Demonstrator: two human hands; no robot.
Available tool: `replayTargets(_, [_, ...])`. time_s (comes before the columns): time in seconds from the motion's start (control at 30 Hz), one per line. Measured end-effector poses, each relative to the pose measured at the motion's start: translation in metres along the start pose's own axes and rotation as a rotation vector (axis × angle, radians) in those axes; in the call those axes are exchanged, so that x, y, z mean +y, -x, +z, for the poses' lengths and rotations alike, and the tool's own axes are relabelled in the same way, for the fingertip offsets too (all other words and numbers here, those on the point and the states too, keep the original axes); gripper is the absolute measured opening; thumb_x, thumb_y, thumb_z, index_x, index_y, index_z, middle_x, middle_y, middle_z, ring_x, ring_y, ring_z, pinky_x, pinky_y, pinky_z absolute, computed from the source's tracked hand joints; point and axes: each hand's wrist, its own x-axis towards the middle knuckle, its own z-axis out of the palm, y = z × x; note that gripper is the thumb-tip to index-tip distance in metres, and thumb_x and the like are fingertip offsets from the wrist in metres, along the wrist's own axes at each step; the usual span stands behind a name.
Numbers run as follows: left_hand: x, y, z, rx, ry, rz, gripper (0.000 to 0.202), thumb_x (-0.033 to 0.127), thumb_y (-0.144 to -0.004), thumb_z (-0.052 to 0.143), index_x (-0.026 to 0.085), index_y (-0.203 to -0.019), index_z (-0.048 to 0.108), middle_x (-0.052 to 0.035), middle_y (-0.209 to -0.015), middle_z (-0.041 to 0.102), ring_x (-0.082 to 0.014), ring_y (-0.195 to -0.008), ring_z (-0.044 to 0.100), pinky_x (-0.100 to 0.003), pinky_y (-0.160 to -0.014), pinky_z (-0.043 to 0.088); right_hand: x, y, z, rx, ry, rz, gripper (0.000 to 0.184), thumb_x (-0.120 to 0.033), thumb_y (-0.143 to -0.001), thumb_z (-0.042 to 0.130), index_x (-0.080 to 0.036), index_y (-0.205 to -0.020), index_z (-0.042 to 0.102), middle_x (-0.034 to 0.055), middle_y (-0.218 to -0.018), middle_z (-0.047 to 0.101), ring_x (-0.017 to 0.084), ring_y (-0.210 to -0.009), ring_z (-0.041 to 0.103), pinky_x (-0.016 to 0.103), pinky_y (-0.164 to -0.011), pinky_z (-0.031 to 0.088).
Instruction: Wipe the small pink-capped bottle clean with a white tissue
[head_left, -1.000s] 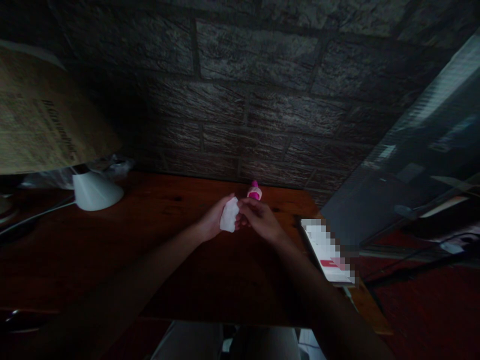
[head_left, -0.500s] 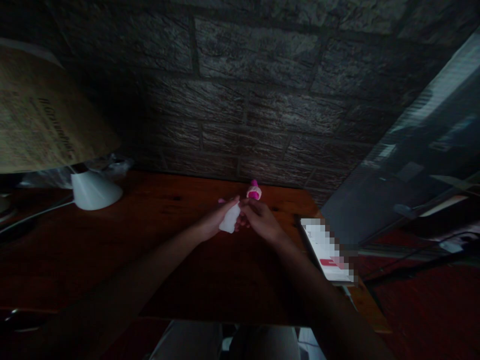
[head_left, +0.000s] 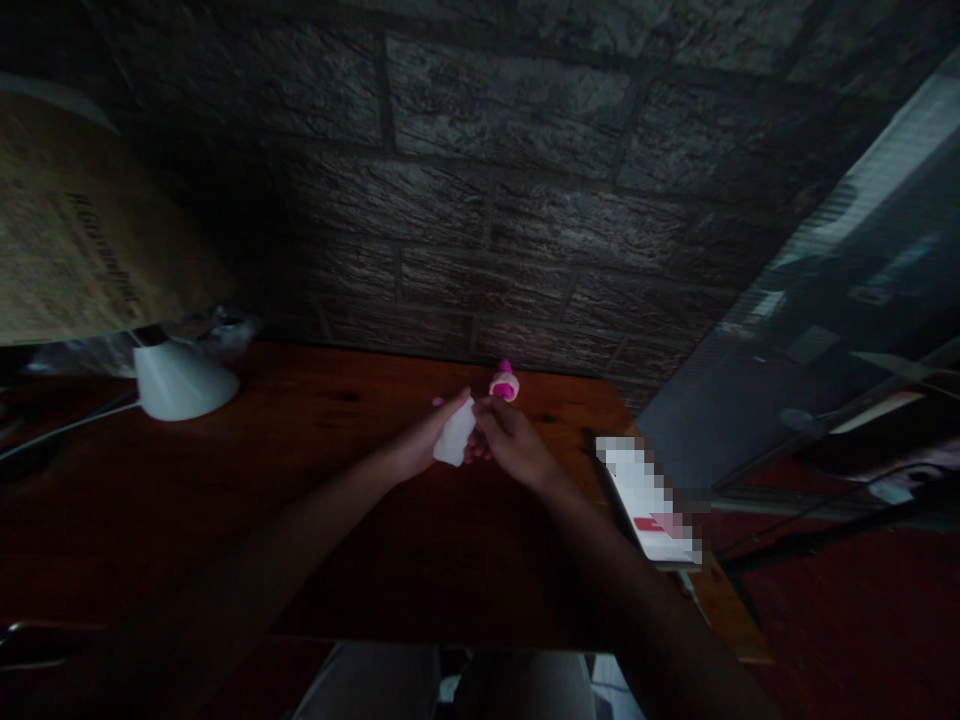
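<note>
My left hand (head_left: pixel 422 447) is closed around a white, soft-looking piece (head_left: pixel 454 436) with a rounded outline; its exact kind is hard to tell in the dim light. Against the piece's upper right side, the fingers of my right hand (head_left: pixel 514 440) are pinched together, and what lies between them is hidden. A small bit of pink (head_left: pixel 438 402) shows just behind my left hand. Beyond the hands, close to the wall, a small magenta object with a pale pink band (head_left: pixel 504 382) stands on the wooden table (head_left: pixel 337 400).
At the left is a lamp with a white cone base (head_left: pixel 182 384) and a printed burlap-like shade (head_left: pixel 82 220). Crumpled clear plastic (head_left: pixel 229 328) lies behind it. A lit tablet-like screen (head_left: pixel 637 500) with a cable lies at the right edge. A stone-block wall (head_left: pixel 450 200) rises behind.
The view has shifted slightly, so everything sits a little further left. Both hands stay together at the white piece, with only small finger movement.
</note>
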Motion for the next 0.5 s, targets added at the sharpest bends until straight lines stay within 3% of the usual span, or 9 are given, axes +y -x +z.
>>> replayTargets(0.5, [-0.0005, -0.0011, -0.0030, -0.007, 0.050, -0.007, 0.058, 0.071, -0.082, 0.048, 0.016, -0.065, 0.055, -0.0027, -0.052, 0.057, -0.0135, -0.047, 0.056, -0.025, -0.048, 0.043, -0.0022, 0.0010, -0.0003, 0.007, -0.011, 0.016, 0.015, -0.029, -0.097, 0.042, -0.020, -0.089, 0.050, -0.0045, -0.059, 0.059, 0.009, -0.047, 0.059, 0.019, -0.047, 0.046])
